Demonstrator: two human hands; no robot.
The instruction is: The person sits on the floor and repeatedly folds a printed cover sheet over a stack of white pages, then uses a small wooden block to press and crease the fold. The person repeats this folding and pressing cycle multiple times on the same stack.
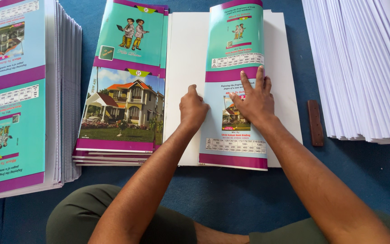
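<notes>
Knees in olive trousers [91,217], lower frame. Left hand [193,108]: fingers curled, knuckles on the folded cover sheet's [233,90] left edge, holding nothing. Right hand [254,100]: fingers spread flat, pressing the sheet at centre. White paper stack [285,68] beneath; cover pile [127,86] left; brown stick [315,123] right.

cover sheet [233,90] on paper stack [285,90] | cover pile [123,90] left
</notes>
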